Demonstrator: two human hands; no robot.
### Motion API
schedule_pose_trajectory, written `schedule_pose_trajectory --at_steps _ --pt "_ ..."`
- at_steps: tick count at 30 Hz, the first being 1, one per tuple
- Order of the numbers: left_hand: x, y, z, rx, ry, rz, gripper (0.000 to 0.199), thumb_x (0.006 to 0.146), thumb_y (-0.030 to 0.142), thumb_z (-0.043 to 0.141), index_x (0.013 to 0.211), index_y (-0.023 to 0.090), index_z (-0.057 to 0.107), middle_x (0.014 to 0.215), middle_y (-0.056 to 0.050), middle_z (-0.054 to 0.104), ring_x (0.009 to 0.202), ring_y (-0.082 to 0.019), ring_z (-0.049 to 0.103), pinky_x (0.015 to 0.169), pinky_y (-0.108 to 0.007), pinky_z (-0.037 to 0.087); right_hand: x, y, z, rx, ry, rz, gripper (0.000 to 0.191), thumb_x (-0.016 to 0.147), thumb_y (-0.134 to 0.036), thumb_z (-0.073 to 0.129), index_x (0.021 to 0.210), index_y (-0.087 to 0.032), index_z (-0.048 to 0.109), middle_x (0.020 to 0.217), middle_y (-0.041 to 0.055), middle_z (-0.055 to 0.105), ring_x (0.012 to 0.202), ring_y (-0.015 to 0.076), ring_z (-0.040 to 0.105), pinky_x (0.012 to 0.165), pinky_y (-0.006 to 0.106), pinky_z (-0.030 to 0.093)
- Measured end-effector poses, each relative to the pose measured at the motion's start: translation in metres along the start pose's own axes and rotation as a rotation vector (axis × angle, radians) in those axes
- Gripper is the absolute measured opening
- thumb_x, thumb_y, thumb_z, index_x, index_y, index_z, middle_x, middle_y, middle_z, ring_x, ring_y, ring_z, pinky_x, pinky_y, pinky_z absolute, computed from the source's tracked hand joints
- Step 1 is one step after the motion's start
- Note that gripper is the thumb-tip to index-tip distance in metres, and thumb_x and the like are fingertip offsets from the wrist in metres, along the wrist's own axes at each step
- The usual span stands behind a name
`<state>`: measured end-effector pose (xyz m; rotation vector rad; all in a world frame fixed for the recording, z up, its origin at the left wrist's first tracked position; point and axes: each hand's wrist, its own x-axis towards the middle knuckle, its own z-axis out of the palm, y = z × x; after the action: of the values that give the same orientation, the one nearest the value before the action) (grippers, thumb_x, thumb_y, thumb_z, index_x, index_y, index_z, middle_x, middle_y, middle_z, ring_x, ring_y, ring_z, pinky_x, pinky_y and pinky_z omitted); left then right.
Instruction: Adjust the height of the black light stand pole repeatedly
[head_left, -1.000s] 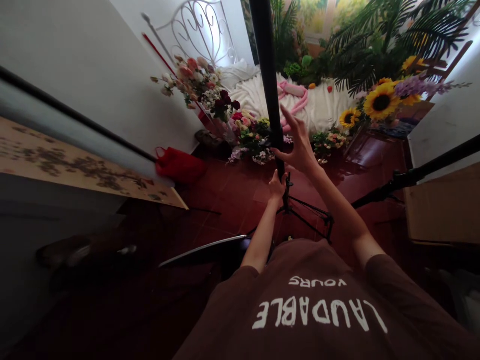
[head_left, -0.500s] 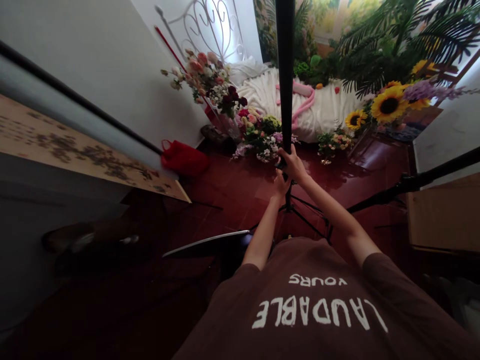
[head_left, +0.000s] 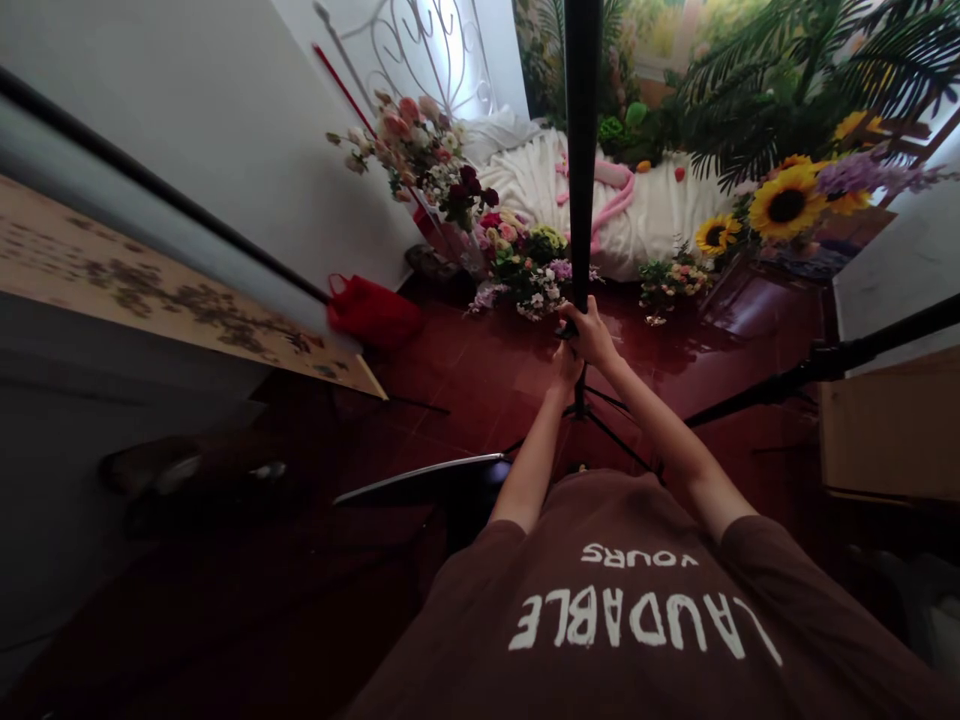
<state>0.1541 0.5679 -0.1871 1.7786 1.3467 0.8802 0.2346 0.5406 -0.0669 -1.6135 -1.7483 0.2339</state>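
Note:
A black upright stand rises through the middle of the view, its legs spread on the floor. My right hand is wrapped round the pole, with the fingers at a dark knob or clamp. Just below it, my left hand is closed round the lower part of the same pole. The two hands are close together, and the fingers of the left one are partly hidden.
Flower bunches and sunflowers stand before a white draped cloth. A red bag lies at the left wall. Another black pole slants at the right, near a cardboard box.
The view has shifted slightly, so the scene sits a little further right. Both hands stay on the pole, with the left hand's thumb now less visible.

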Motion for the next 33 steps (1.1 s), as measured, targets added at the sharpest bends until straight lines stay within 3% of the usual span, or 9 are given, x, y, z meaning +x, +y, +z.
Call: schedule_pose_trajectory --at_steps 4,8,12,16,21,24,28,30,33 --pt "-0.002 0.004 -0.002 0.032 0.013 -0.007 0.028 0.096 0.022 0.052 0.121 0.016 0.062 0.122 -0.016 0.071 0.118 -0.025 0.067 0.097 -0.034 0.051 -0.02 0.011 -0.015 0.042 0.068 -0.14 0.041 0.094 -0.024 0.057 0.135 -0.029 0.052 0.141 0.0118 0.042 0.13 0.0282 0.048 0.104 0.046 0.05" --pt "-0.005 0.012 -0.006 0.039 0.029 -0.008 0.029 0.099 0.034 0.053 0.119 0.017 0.064 0.122 -0.017 0.072 0.111 -0.025 0.07 0.093 -0.034 0.052 -0.068 0.038 -0.023 0.079 0.121 -0.057 0.05 0.094 -0.035 0.058 0.141 -0.023 0.045 0.14 0.016 0.045 0.134 0.0284 0.045 0.109 0.049 0.047" --pt "-0.007 0.019 -0.008 0.07 0.034 -0.002 0.032 0.098 0.039 0.054 0.116 0.015 0.065 0.122 -0.019 0.071 0.114 -0.027 0.069 0.092 -0.033 0.051 -0.1 0.061 -0.01 0.053 0.033 0.232 0.043 0.093 -0.05 0.057 0.121 -0.017 0.058 0.123 0.0172 0.058 0.118 0.0288 0.056 0.102 0.045 0.049" --pt "-0.009 0.023 -0.009 0.064 0.043 -0.024 0.039 0.098 0.046 0.052 0.118 0.015 0.065 0.122 -0.019 0.071 0.113 -0.027 0.07 0.091 -0.033 0.051 -0.101 0.064 0.011 0.157 -0.108 0.572 0.048 0.101 -0.057 0.033 0.091 -0.021 0.062 0.096 0.01 0.068 0.092 0.0225 0.065 0.089 0.036 0.051" --pt "-0.01 0.028 -0.011 0.055 0.036 -0.041 0.044 0.098 0.051 0.051 0.117 0.014 0.065 0.121 -0.021 0.072 0.111 -0.027 0.07 0.09 -0.033 0.05 -0.101 0.053 0.018 0.217 -0.158 0.612 0.049 0.097 -0.067 0.038 0.095 -0.024 0.06 0.09 0.0045 0.071 0.084 0.0196 0.068 0.079 0.029 0.049" --pt "-0.011 0.029 -0.011 0.046 0.039 -0.059 0.046 0.097 0.055 0.05 0.113 0.014 0.066 0.114 -0.02 0.073 0.106 -0.026 0.071 0.087 -0.031 0.05 -0.098 0.051 0.017 0.217 -0.142 0.619 0.05 0.096 -0.067 0.039 0.084 -0.024 0.062 0.086 0.0055 0.071 0.082 0.0205 0.067 0.076 0.028 0.048" --pt "-0.011 0.03 -0.011 0.028 0.05 -0.072 0.048 0.097 0.056 0.049 0.115 0.015 0.066 0.111 -0.018 0.074 0.105 -0.025 0.071 0.085 -0.031 0.051 -0.083 0.045 0.02 0.653 -0.138 0.93 0.058 0.103 -0.053 0.028 0.064 -0.021 0.057 0.061 0.0046 0.061 0.053 0.0135 0.054 0.053 0.021 0.04" --pt "-0.011 0.03 -0.011 0.023 0.048 -0.076 0.047 0.097 0.055 0.049 0.117 0.016 0.065 0.112 -0.017 0.074 0.105 -0.025 0.071 0.085 -0.031 0.051 -0.074 0.04 0.02 1.062 -0.14 1.139 0.054 0.104 -0.041 0.024 0.065 -0.02 0.054 0.053 0.0011 0.054 0.04 0.0095 0.038 0.041 0.019 0.028" --pt "-0.012 0.03 -0.011 0.026 0.032 -0.086 0.042 0.098 0.051 0.051 0.118 0.017 0.065 0.117 -0.017 0.073 0.107 -0.025 0.071 0.087 -0.031 0.05 -0.065 0.035 0.016 1.422 -0.131 1.255 0.039 0.1 -0.023 0.027 0.069 -0.019 0.051 0.051 -0.0021 0.052 0.036 0.0077 0.026 0.036 0.016 0.022"
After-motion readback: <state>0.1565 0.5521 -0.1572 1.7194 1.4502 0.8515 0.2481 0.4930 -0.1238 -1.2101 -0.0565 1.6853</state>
